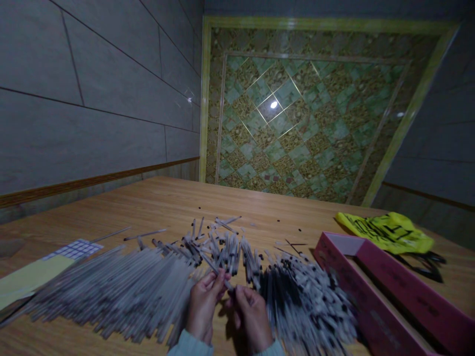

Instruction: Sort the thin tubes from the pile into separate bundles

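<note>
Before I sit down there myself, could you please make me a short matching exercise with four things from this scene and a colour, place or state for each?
Things:
1. Open box
2. Crumpled bundle
3. Checked sheet
4. Left hand

Descriptions:
A. Pinching a slim stick
B. Yellow with black lettering
C. White and blue, on the left side of the table
D. Pinkish red

Right pairs: 1-D, 2-B, 3-C, 4-A

Tube piles (118, 291) on table (159, 202), box (415, 296) right of them.
</note>
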Demonstrator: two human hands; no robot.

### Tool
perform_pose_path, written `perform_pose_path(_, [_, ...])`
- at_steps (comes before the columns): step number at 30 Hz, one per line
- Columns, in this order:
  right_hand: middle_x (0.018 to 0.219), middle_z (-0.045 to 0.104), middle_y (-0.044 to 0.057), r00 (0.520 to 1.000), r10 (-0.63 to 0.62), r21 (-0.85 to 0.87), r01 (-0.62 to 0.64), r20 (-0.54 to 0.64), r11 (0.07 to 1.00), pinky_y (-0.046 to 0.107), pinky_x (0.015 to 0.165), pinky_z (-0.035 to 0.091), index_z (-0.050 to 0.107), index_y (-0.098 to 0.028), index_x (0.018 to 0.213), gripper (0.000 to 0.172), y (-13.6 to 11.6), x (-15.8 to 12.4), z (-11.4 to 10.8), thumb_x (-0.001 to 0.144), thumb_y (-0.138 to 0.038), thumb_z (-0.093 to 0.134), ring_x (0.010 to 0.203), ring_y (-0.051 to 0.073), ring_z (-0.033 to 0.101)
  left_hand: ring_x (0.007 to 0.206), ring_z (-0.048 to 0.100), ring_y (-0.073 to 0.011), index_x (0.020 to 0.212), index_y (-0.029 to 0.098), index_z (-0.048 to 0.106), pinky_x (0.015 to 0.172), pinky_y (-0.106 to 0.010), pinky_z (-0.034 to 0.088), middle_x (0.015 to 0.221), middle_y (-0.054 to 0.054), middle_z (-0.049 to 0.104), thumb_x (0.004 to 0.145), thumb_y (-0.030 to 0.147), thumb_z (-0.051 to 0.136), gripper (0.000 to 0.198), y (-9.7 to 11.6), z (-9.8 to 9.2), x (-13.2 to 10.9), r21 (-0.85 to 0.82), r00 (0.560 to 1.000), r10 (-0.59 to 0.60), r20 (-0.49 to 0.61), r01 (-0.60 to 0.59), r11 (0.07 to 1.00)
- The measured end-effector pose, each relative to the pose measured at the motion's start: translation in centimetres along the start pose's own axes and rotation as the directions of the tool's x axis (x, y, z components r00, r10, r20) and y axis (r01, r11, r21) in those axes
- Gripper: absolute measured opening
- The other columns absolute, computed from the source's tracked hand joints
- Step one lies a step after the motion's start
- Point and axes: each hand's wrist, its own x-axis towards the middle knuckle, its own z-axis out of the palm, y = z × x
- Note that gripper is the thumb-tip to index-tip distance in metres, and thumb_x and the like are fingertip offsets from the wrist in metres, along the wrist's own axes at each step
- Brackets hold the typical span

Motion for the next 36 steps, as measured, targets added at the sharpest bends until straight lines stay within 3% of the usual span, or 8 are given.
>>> perform_pose_path(2, [0.033,0.041,-0.005,1.000,-0.002,-0.016,0.002,0.014,1.000,0.017,0.032,0.018,0.059,-0.012,0.052,0.050,0.3,0.1,-0.1,0.073,-0.058,0.056,0.028,0.003,0.028,0.058,0.058,-0.0121,0.074,0.012,0.070,0.051,-0.020,0.044,0.067,-0.005,0.069,0.046,0.046,0.079,0.046,0.0,0.1,-0.2,-0.011,1.000,0.005,0.002,-0.005,1.000])
perform_pose_path(10, [0.048,0.061,0.001,0.995,0.058,0.122,-0.048,-0.080,0.991,0.014,0.034,0.029,0.062,-0.012,0.066,0.039,0.0,0.0,-0.5,0.056,-0.047,0.076,0.034,0.004,0.043,0.058,0.059,-0.0117,0.073,0.012,0.071,0.052,-0.019,0.044,0.071,-0.006,0.070,0.049,0.042,0.079,0.040,-0.1,0.2,-0.4,-0.039,1.000,0.016,-0.007,-0.017,0.999])
perform_pose_path(15, [0.040,0.054,0.000,0.975,0.220,0.197,-0.223,0.036,0.955,0.014,0.025,0.018,0.058,-0.011,0.057,0.055,0.7,0.2,-0.3,0.059,-0.066,0.063,0.024,0.001,0.031,0.056,0.057,-0.0103,0.073,0.011,0.071,0.050,-0.018,0.042,0.070,-0.005,0.070,0.048,0.043,0.078,0.041,0.0,0.1,-0.2,-0.037,1.000,0.017,-0.010,-0.017,0.999])
perform_pose_path(18, [0.032,0.046,-0.004,0.966,0.234,0.233,-0.254,0.108,0.939,0.015,0.024,0.017,0.058,-0.012,0.055,0.059,0.9,0.2,-0.2,0.058,-0.070,0.060,0.022,0.002,0.027,0.059,0.059,-0.0116,0.075,0.011,0.071,0.052,-0.019,0.043,0.071,-0.006,0.070,0.049,0.043,0.078,0.042,0.0,0.1,-0.2,-0.045,1.000,0.021,-0.009,-0.021,0.999])
perform_pose_path(21, [0.027,0.038,-0.008,0.973,0.209,0.218,-0.227,0.103,0.949,0.015,0.026,0.018,0.056,-0.013,0.055,0.051,0.6,0.0,-0.2,0.057,-0.063,0.067,0.022,0.002,0.024,0.061,0.059,-0.0122,0.076,0.011,0.071,0.055,-0.020,0.045,0.071,-0.006,0.071,0.048,0.042,0.079,0.043,0.1,0.2,-0.4,-0.060,1.000,0.011,-0.017,-0.012,0.998])
perform_pose_path(28, [0.046,0.059,0.001,0.996,-0.050,-0.057,0.046,-0.071,0.997,0.020,0.037,0.036,0.060,-0.012,0.063,0.029,-0.6,-0.3,0.0,0.062,-0.038,0.071,0.035,0.008,0.045,0.058,0.058,-0.0121,0.070,0.012,0.071,0.052,-0.019,0.044,0.064,-0.004,0.068,0.048,0.044,0.079,0.040,-0.1,0.1,-0.3,-0.032,0.999,0.035,-0.026,-0.036,0.999])
perform_pose_path(33, [0.046,0.055,-0.001,0.979,-0.086,-0.202,0.048,-0.186,0.978,0.021,0.035,0.037,0.060,-0.012,0.065,0.015,-0.8,-0.5,0.1,0.061,-0.024,0.068,0.035,0.010,0.046,0.056,0.057,-0.0106,0.072,0.011,0.070,0.050,-0.019,0.043,0.067,-0.005,0.069,0.045,0.043,0.080,0.043,-0.4,-0.3,0.6,-0.054,0.994,0.040,-0.098,-0.046,0.998])
perform_pose_path(36, [0.043,0.050,-0.005,0.985,-0.053,-0.082,0.040,-0.165,0.996,0.017,0.033,0.030,0.058,-0.013,0.063,0.019,-0.4,-0.4,0.1,0.060,-0.027,0.071,0.033,0.006,0.040,0.055,0.057,-0.0103,0.074,0.010,0.069,0.049,-0.019,0.043,0.067,-0.006,0.069,0.045,0.043,0.080,0.045,-0.5,-0.5,0.9,-0.073,0.992,0.040,-0.118,-0.048,0.996])
